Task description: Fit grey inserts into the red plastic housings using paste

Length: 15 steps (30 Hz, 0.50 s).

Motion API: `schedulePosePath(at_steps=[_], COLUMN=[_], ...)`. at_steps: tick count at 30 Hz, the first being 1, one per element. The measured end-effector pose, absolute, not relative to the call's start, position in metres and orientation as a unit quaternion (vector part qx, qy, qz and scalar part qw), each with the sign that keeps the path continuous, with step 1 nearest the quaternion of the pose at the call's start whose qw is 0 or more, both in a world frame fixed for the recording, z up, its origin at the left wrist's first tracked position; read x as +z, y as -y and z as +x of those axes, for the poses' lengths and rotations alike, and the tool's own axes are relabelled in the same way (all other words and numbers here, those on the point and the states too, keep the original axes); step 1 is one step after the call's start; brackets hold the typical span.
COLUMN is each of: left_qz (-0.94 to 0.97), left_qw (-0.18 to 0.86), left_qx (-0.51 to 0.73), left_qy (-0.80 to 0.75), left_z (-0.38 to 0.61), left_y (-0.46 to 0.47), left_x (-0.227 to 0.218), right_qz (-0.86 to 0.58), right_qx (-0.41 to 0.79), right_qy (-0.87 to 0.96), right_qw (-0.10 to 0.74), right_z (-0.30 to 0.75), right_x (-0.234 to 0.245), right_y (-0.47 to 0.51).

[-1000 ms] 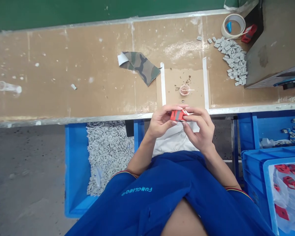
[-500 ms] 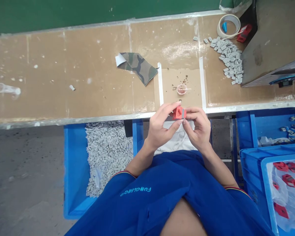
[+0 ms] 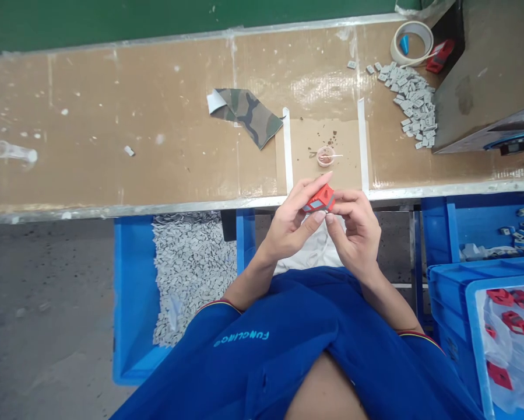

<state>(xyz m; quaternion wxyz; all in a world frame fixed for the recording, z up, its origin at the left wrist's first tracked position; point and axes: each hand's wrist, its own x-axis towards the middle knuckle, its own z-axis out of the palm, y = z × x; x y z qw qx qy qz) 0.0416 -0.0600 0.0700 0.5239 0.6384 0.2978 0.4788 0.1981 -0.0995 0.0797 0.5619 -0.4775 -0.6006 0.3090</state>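
A small red plastic part with grey panels [image 3: 320, 199] is pinched between both my hands just in front of the workbench edge. My left hand [image 3: 292, 224] grips it from the left with thumb and fingers. My right hand [image 3: 357, 230] closes on its right side. Just beyond, on the bench, a little round cup [image 3: 325, 156] with a thin stick sits between two white tape strips.
A camouflage cloth scrap [image 3: 246, 114] lies on the cardboard-covered bench [image 3: 113, 146]. A heap of small grey pieces [image 3: 414, 105] and a tape roll [image 3: 412, 38] sit at far right. A blue bin of grey pieces [image 3: 187, 268] is lower left; a bin with red parts [image 3: 510, 332] is lower right.
The red part has been turned in my fingers, so a different face points up. Both hands stay together at the bench edge.
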Motion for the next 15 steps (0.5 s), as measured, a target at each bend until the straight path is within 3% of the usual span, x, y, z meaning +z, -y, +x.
schedulePosePath(at_steps=[9,15], left_qz=[0.500,0.466], left_qw=[0.626,0.649], left_qx=[0.529,0.534], left_qy=[-0.280,-0.277], left_z=[0.048,0.046], left_y=[0.068,0.066], left_x=[0.066,0.061], right_qz=[-0.490,-0.484], right_qx=[0.222,0.233], right_qy=[0.642,0.656], right_qw=[0.546,0.530], right_z=[0.187,0.184], right_x=[0.094,0.100], right_y=[0.103,0.106])
